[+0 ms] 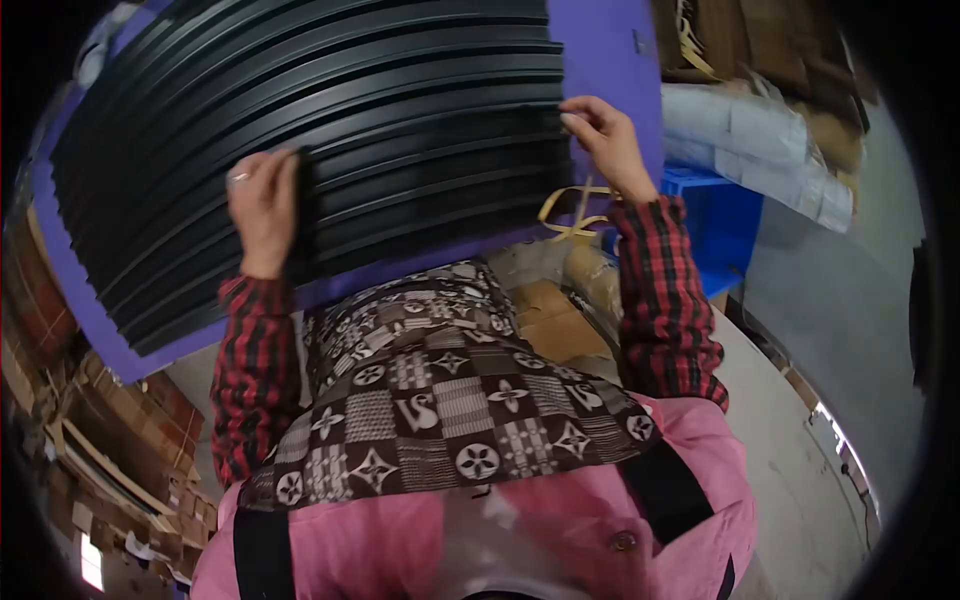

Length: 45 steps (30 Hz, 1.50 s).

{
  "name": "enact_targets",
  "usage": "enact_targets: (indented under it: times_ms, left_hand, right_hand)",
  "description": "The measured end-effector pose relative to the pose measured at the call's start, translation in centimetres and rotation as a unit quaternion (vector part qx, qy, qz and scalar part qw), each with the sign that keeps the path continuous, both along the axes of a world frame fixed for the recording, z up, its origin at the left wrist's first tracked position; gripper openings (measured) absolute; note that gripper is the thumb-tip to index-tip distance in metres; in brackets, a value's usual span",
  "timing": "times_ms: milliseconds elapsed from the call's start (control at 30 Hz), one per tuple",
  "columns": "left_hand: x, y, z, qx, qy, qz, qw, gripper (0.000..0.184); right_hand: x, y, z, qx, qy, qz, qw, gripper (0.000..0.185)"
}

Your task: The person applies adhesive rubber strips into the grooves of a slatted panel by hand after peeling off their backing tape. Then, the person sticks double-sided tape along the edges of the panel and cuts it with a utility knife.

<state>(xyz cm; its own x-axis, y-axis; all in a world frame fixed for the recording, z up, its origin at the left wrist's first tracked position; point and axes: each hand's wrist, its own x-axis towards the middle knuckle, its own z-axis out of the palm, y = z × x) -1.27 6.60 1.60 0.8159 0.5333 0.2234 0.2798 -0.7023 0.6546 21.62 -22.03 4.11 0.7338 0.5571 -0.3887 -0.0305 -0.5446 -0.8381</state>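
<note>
Long black ribbed strips (400, 130) lie side by side across a purple table (615, 60). Over the strips, left of their middle, is my left hand (264, 205), its fingers bent together; anything between them is too small to tell. My right hand (605, 140) is at the right ends of the strips, above the purple surface. Its thumb and forefinger are bent close to the strip edge, and whether they pinch something I cannot make out.
A blue crate (715, 225) and plastic-wrapped rolls (755, 140) are right of the table. Yellow strapping (575, 212) hangs by the near edge, above a cardboard piece (560, 325). Stacked cardboard (130, 410) stands at the left.
</note>
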Motion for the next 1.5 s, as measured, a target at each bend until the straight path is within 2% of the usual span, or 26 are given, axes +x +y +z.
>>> enact_targets:
  times_ms: [33,100,167,233,433,633,733,800,833,900,933,1000,1100,1200,1333,1433,1500]
  left_hand:
    - [-0.6,1.7,-1.3,0.057,0.016,-0.004,0.998,0.010]
    - [-2.0,4.2,-1.5,0.006,0.042,0.023,0.999,0.009]
    - [-2.0,3.2,-3.6,-0.074,0.028,0.021,0.997,0.010]
    - [-2.7,4.0,-3.6,-0.125,0.048,0.026,0.991,0.010]
    - [-3.4,4.9,-3.6,-0.117,0.064,0.011,0.991,0.009]
    - [-3.5,4.9,-3.2,-0.130,0.076,0.014,0.988,0.008]
    - [-3.1,5.1,-2.4,-0.110,0.112,0.002,0.988,0.007]
    - [-1.0,4.1,-1.4,-0.068,0.106,-0.016,0.992,0.008]
    - [0.9,2.6,-0.6,-0.030,0.100,-0.032,0.994,0.008]
    - [7.1,-3.6,0.7,-0.061,0.022,-0.104,0.992,0.011]
    - [10.1,-6.9,0.9,-0.125,0.007,-0.144,0.982,0.011]
    - [15.1,-12.0,-2.0,-0.048,-0.065,-0.209,0.975,0.010]
    - [18.5,-16.7,-3.3,-0.009,-0.012,-0.185,0.983,0.011]
    - [18.8,-18.0,-3.5,-0.047,0.004,-0.163,0.985,0.009]
    - [19.4,-18.5,-3.8,-0.039,0.020,-0.132,0.990,0.008]
    - [19.7,-18.6,-3.8,-0.051,0.037,-0.128,0.990,0.007]
    - [19.9,-18.5,-3.7,-0.043,0.033,-0.127,0.990,0.007]
  right_hand:
    - [0.8,-0.6,-0.6,0.006,-0.027,-0.036,0.999,0.013]
    - [1.6,-1.2,-4.0,0.018,-0.060,-0.068,0.996,0.010]
    - [2.3,-2.7,-2.7,-0.032,-0.103,-0.067,0.992,0.010]
    - [2.0,-2.2,-3.6,-0.041,-0.120,-0.064,0.990,0.010]
    - [1.8,-1.6,-4.7,-0.045,-0.112,-0.075,0.990,0.011]
    - [1.8,-0.7,-3.3,-0.130,-0.136,-0.030,0.982,0.010]
    - [1.6,-0.6,-2.7,-0.179,-0.187,0.010,0.966,0.011]
    - [1.5,-0.4,-2.5,-0.227,-0.354,0.093,0.903,0.010]
    - [1.6,-0.4,-2.5,-0.225,-0.354,0.089,0.903,0.010]
    - [2.0,-0.4,-2.6,-0.201,-0.318,0.087,0.922,0.011]
    - [2.3,-0.5,-2.6,-0.201,-0.321,0.084,0.922,0.011]
    - [2.7,-0.8,-2.7,-0.184,-0.265,0.096,0.942,0.011]
    - [2.5,-0.8,-3.2,-0.147,-0.306,0.071,0.938,0.008]
    - [2.3,-0.8,-3.7,-0.158,-0.319,0.058,0.933,0.009]
    - [2.0,-1.1,-4.4,-0.146,-0.335,0.036,0.930,0.011]
    - [1.2,-0.9,-3.8,-0.121,-0.396,0.048,0.909,0.011]
    - [0.0,0.2,-1.1,0.096,-0.280,-0.098,0.950,0.009]
